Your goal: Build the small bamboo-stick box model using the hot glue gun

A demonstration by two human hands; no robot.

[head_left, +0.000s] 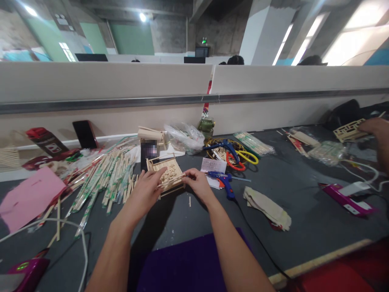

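Observation:
A small tray-like frame built of wooden sticks (156, 165) stands on the dark table in front of me, with many short cut stick pieces (172, 172) inside it. Along its near side runs a thin wooden stick (173, 180). My left hand (147, 184) pinches the stick's left end, its fingers reaching over the frame. At the other end, the thumb and fingers of my right hand (197, 182) are closed on the same stick. One short stick piece (190, 201) lies on the table below the frame.
Wrapped chopsticks (112, 174) pile up at left beside pink paper (32, 196). Rightward are a blue glue gun (226, 184), scissors (247, 157), a glove (267, 207) and a magenta tool (346, 198). Another person's hand (377, 127) holds a stick frame (349, 130) at far right.

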